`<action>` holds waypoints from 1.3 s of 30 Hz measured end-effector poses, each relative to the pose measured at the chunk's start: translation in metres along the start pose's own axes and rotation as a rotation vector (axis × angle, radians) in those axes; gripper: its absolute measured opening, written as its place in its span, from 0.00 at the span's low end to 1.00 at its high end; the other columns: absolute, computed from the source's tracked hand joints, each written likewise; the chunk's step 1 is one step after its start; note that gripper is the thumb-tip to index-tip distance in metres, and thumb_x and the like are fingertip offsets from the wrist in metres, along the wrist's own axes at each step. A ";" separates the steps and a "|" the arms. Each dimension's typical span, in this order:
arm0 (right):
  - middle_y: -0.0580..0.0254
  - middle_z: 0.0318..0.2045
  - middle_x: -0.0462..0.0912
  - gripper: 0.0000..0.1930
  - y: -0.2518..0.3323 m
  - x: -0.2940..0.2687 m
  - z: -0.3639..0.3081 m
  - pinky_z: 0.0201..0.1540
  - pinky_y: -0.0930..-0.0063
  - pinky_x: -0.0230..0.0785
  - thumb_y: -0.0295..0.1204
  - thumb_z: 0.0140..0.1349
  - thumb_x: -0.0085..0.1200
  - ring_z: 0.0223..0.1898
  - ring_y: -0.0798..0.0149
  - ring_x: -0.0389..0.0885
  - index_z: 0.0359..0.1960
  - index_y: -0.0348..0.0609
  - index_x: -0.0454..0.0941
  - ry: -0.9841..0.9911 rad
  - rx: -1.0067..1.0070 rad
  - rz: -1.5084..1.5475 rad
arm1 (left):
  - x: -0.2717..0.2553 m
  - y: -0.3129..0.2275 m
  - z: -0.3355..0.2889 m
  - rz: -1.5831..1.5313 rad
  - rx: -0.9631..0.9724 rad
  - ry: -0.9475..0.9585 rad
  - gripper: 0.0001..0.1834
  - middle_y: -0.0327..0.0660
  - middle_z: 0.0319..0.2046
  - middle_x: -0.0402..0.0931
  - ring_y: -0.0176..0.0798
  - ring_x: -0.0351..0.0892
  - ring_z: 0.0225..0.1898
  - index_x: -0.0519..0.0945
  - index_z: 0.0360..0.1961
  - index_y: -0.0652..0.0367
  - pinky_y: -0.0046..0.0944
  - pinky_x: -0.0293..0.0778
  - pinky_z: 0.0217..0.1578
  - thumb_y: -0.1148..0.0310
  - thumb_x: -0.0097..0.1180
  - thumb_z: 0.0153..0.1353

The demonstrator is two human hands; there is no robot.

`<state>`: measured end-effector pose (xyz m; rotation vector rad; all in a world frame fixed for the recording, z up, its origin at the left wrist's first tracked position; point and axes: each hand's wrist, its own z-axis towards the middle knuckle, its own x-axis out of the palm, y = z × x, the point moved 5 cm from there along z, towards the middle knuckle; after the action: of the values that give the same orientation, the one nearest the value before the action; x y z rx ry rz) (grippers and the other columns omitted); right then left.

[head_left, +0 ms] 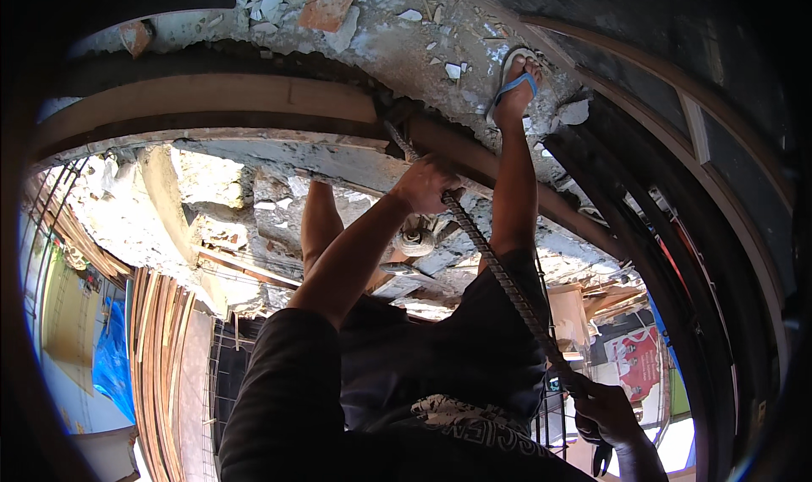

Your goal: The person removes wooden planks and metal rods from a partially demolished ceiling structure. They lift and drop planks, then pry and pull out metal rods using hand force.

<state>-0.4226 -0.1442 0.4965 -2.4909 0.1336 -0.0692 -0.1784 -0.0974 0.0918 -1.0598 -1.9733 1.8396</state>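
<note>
A ribbed steel bar (501, 277) slants across the middle of the head view, from the upper centre down to the lower right. My left hand (427, 184) is wrapped round it near its far end. Past that hand, the bar's tip (399, 137) reaches to a brown beam (474, 156) beside broken concrete (296, 159). Lower down, my right hand (607, 413) grips the near part of the bar; shadow hides some of its fingers. A foot in a blue-strapped flip-flop (513, 84) stands on the rubble-strewn concrete beyond the beam.
Brick and concrete pieces (330, 2) lie at the top. A long light-brown beam (211, 101) spans the left. Dark beams (660, 245) run down the right. Thin wooden strips (156, 355), a blue tarp (112, 364) and steel mesh (222, 368) are at lower left.
</note>
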 end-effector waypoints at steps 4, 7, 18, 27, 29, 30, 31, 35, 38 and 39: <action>0.75 0.15 0.67 0.27 -0.014 0.040 -0.006 0.16 0.82 0.54 0.20 0.66 0.49 0.14 0.80 0.62 0.68 0.38 0.64 -0.189 0.029 -0.312 | -0.016 -0.003 -0.009 -0.074 0.047 -0.078 0.10 0.38 0.19 0.72 0.45 0.76 0.27 0.73 0.16 0.53 0.45 0.69 0.37 0.69 0.62 0.46; 0.74 0.15 0.70 0.28 -0.014 0.066 -0.013 0.17 0.81 0.57 0.25 0.66 0.50 0.14 0.80 0.64 0.69 0.43 0.64 -0.256 0.033 -0.464 | -0.015 0.001 -0.015 -0.093 -0.054 0.062 0.07 0.38 0.23 0.74 0.44 0.77 0.34 0.76 0.20 0.50 0.44 0.70 0.43 0.66 0.62 0.39; 0.77 0.16 0.68 0.29 -0.070 0.166 -0.012 0.19 0.82 0.58 0.23 0.65 0.48 0.15 0.81 0.65 0.70 0.48 0.64 -0.391 -0.070 -0.460 | -0.040 0.001 -0.047 -0.172 0.173 -0.108 0.07 0.36 0.20 0.72 0.44 0.76 0.28 0.73 0.19 0.51 0.44 0.68 0.38 0.70 0.61 0.42; 0.52 0.31 0.84 0.27 -0.100 0.212 0.011 0.26 0.65 0.72 0.24 0.65 0.51 0.25 0.54 0.82 0.67 0.48 0.66 -0.544 -0.489 -0.935 | -0.030 0.007 -0.075 -0.125 0.103 -0.005 0.07 0.36 0.28 0.77 0.42 0.77 0.43 0.78 0.23 0.48 0.45 0.67 0.49 0.69 0.62 0.39; 0.40 0.41 0.83 0.25 -0.097 0.195 0.008 0.33 0.55 0.76 0.25 0.64 0.51 0.35 0.39 0.82 0.64 0.47 0.67 -0.598 -0.366 -0.984 | -0.027 0.003 -0.069 -0.083 0.059 -0.017 0.06 0.37 0.28 0.77 0.43 0.77 0.42 0.78 0.23 0.49 0.46 0.67 0.49 0.69 0.62 0.40; 0.43 0.39 0.83 0.24 -0.085 0.183 0.003 0.33 0.54 0.76 0.27 0.64 0.52 0.33 0.39 0.82 0.63 0.46 0.68 -0.604 -0.364 -1.101 | -0.025 -0.002 -0.065 -0.054 0.025 -0.045 0.06 0.37 0.27 0.77 0.43 0.77 0.41 0.78 0.23 0.50 0.47 0.67 0.48 0.69 0.62 0.41; 0.44 0.38 0.84 0.22 -0.074 0.170 -0.004 0.34 0.54 0.76 0.29 0.64 0.52 0.33 0.40 0.83 0.61 0.47 0.70 -0.687 -0.338 -1.182 | -0.023 -0.006 -0.057 -0.029 -0.003 -0.070 0.05 0.37 0.26 0.77 0.44 0.77 0.39 0.78 0.22 0.50 0.48 0.67 0.48 0.69 0.61 0.42; 0.51 0.34 0.85 0.15 0.004 0.124 -0.036 0.37 0.53 0.75 0.35 0.62 0.57 0.35 0.45 0.83 0.50 0.47 0.79 -1.028 -0.457 -1.384 | -0.015 -0.006 -0.016 0.076 -0.227 -0.005 0.06 0.39 0.31 0.81 0.45 0.80 0.44 0.83 0.27 0.49 0.47 0.68 0.50 0.66 0.63 0.44; 0.55 0.32 0.85 0.13 0.066 0.109 -0.060 0.39 0.53 0.74 0.39 0.60 0.60 0.36 0.47 0.82 0.44 0.49 0.83 -1.350 -0.581 -1.683 | -0.017 -0.001 0.010 0.112 -0.381 -0.090 0.08 0.39 0.31 0.82 0.45 0.81 0.42 0.85 0.28 0.50 0.48 0.70 0.50 0.65 0.64 0.44; 0.55 0.32 0.85 0.13 0.079 0.102 -0.064 0.39 0.53 0.74 0.39 0.60 0.60 0.35 0.47 0.82 0.44 0.50 0.83 -1.345 -0.503 -1.700 | -0.016 0.002 0.017 0.140 -0.406 -0.069 0.09 0.41 0.30 0.83 0.45 0.81 0.42 0.85 0.30 0.50 0.49 0.71 0.49 0.64 0.64 0.44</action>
<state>-0.3328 -0.2564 0.5015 -1.7176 -2.5597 0.9499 -0.1770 -0.1201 0.0915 -1.2882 -2.4387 1.5926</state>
